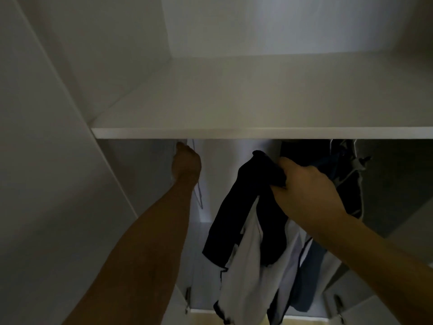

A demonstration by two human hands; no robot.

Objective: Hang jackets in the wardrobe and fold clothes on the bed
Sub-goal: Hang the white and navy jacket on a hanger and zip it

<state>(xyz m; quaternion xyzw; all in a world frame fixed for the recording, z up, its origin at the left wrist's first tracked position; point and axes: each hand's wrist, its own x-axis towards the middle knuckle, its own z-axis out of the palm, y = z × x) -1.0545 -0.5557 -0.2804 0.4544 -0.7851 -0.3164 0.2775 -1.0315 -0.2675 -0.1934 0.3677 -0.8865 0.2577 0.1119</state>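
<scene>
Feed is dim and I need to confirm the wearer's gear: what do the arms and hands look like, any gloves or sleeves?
Both forearms are bare up to the frame edge: no sleeves in view. The left hand and right hand wear no gloves, and no watch, rings or bands show in this dim light.

Place: home bedroom closet.
Evidence: white wardrobe shelf (257, 133) above the fingers (181, 148); hung clothes (346, 174) right of them.

Two bare forearms, no sleeves, no watch or bracelet, left hand (186, 160) bare with no ring showing, right hand (307, 188) bare, knuckles and thumb in view, dim light, finer detail unclear
</scene>
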